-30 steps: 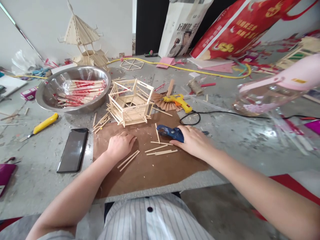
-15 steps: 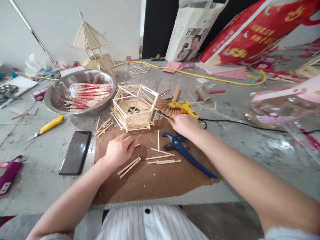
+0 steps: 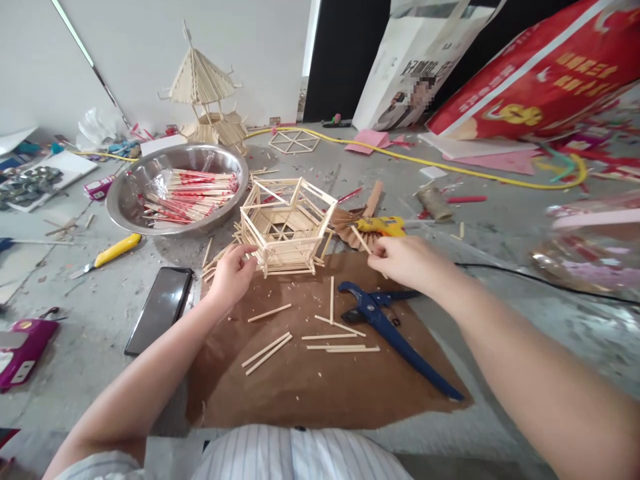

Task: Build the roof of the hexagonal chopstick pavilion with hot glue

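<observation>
My right hand (image 3: 406, 262) pinches a thin wooden stick (image 3: 361, 241) that points up and left, just in front of the yellow glue gun (image 3: 383, 227). My left hand (image 3: 231, 273) reaches with curled fingers to the front left corner of the hexagonal stick frame (image 3: 285, 225), touching loose sticks there. Blue cutters (image 3: 387, 323) lie on the brown paper sheet (image 3: 320, 380) below my right hand. Several cut sticks (image 3: 340, 337) are scattered on the sheet.
A steel bowl (image 3: 134, 213) full of red-wrapped chopsticks stands at the left. A black phone (image 3: 160, 308) and a yellow knife (image 3: 113, 252) lie near it. A stick pagoda (image 3: 203, 90) stands at the back; red and white bags (image 3: 530, 73) lean behind. A black cord (image 3: 550, 283) runs right.
My right hand let go of the blue cutters, went up to the glue gun and came away with a stick. My left hand moved from the paper up to the frame.
</observation>
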Tool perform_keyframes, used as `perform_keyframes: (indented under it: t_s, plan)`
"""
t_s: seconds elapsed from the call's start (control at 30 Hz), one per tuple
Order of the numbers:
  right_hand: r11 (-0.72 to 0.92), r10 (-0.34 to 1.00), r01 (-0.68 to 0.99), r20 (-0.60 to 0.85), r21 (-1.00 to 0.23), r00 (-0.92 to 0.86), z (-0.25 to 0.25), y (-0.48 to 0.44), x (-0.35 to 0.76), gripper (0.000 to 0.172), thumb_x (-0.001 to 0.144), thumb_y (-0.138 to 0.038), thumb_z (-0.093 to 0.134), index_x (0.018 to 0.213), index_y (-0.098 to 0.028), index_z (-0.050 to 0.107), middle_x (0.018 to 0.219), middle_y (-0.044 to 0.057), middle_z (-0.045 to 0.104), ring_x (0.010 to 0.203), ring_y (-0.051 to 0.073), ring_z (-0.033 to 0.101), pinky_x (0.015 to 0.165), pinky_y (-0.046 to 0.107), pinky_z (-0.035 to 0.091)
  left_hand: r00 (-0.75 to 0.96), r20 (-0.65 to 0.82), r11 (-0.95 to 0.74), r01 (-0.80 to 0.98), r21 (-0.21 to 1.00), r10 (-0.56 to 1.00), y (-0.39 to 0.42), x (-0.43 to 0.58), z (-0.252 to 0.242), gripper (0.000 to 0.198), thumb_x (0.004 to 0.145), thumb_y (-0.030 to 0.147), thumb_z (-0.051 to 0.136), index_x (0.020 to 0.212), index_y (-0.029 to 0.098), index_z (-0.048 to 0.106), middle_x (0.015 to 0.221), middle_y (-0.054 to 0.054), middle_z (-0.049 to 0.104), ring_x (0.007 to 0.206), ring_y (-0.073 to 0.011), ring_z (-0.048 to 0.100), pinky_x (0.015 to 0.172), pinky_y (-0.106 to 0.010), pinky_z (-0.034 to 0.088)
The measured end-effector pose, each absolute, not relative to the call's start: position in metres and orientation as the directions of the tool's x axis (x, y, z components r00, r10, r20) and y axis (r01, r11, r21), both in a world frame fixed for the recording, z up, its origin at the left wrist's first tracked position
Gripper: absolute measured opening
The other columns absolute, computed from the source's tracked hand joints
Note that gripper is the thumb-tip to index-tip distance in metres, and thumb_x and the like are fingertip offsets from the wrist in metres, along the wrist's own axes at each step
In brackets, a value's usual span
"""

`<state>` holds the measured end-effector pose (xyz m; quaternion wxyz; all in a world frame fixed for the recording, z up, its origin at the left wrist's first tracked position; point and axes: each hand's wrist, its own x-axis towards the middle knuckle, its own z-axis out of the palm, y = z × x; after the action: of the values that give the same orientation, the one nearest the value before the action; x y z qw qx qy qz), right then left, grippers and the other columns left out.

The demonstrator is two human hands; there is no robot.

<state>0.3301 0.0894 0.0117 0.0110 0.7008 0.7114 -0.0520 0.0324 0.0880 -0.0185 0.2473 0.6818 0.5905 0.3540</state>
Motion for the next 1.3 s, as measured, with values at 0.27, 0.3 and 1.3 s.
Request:
perform_keyframes:
  t_s: [0.27,0.3,1.3]
  plan:
    - [0.107,0.993,0.601,0.060,-0.792,-0.097,0.038,0.081,0.311,0.040,0.074,-0.024,0.049,0.113,-0.019,0.051,0.059,-0.003,0.059,0.039,0.008,0.044,0.041,0.022,0.034,0.076,-0.036,0.001,0.420,0.907,0.996,0.088,0.039,-0.023,0.024,0.075,0.029,0.048,0.092,0.015,0.059,0.061,0.003,0.056,0.045,-0.0074,0.051,0.044,-0.019,0.038]
    - [0.117,0.992,0.558,0.066,-0.822,-0.110,0.040,0.082,0.305,0.040,0.074,-0.024,0.049,0.114,-0.018,0.052,0.061,-0.002,0.060,0.038,0.007,0.043,0.039,0.022,0.034,0.091,-0.047,0.008,0.394,0.919,0.995,0.088,0.039,-0.022,0.024,0.075,0.028,0.048,0.091,0.015,0.059,0.060,0.003,0.055,0.044,-0.0069,0.050,0.043,-0.018,0.037]
    - [0.651,0.759,0.628,0.342,-0.427,-0.554,0.027,0.107,0.247,0.036,0.080,-0.020,0.039,0.111,-0.019,0.059,0.099,0.003,0.066,0.084,0.019,0.055,0.080,0.036,0.042,0.334,0.320,-0.463,0.660,0.592,0.886,0.093,0.060,0.037,0.021,0.080,0.023,0.047,0.092,0.018,0.063,0.086,-0.001,0.063,0.055,-0.0063,0.047,0.058,-0.019,0.038]
